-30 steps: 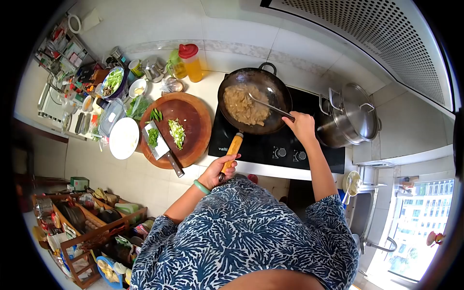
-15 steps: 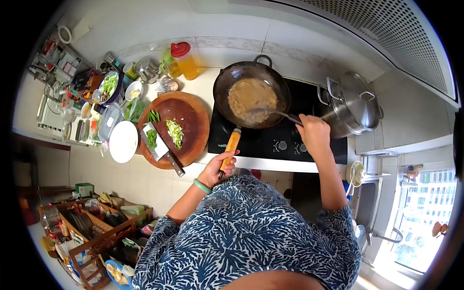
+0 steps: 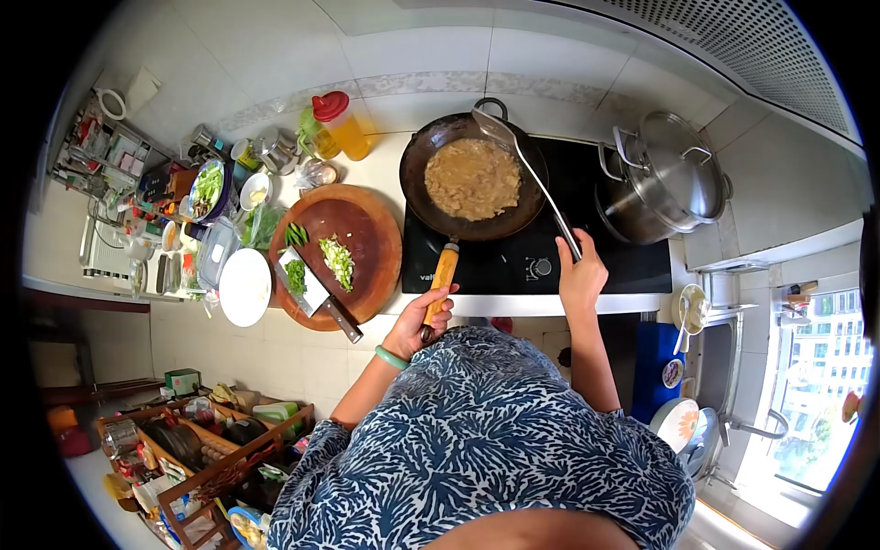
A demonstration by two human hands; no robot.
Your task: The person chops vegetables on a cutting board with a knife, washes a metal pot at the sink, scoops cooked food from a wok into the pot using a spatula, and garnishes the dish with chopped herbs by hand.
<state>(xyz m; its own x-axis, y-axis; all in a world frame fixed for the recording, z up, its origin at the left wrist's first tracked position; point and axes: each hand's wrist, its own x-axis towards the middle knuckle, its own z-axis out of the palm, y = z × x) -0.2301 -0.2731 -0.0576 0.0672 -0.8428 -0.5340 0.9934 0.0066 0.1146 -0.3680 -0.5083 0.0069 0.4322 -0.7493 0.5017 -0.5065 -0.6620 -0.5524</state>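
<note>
A dark wok (image 3: pixel 417 188) rests on the black stove (image 3: pixel 587 211), with brown meat in sauce (image 3: pixel 472 179) inside. My left hand (image 3: pixel 423 321) is closed around its wooden handle (image 3: pixel 443 280). In my right hand (image 3: pixel 580 273) is a metal spatula (image 3: pixel 536 174), its blade raised over the wok's upper right rim. Left of the wok, a round wooden board (image 3: pixel 374 229) bears chopped white scallion (image 3: pixel 337 262), green scallion pieces (image 3: pixel 296 236) and a cleaver (image 3: pixel 335 310) with chopped greens (image 3: pixel 296 275) on its blade.
A steel pot (image 3: pixel 674 179) stands right of the wok. Beside the board are a white plate (image 3: pixel 245 288), a small bowl (image 3: pixel 256 191) and a red-lidded oil jug (image 3: pixel 344 126). A sink (image 3: pixel 720 376) lies at the right, and a wooden rack (image 3: pixel 220 477) at the lower left.
The spatula has gone from stirring in the meat to up at the wok's rim, with my right hand lower. My left hand still holds the handle. The view has shifted slightly.
</note>
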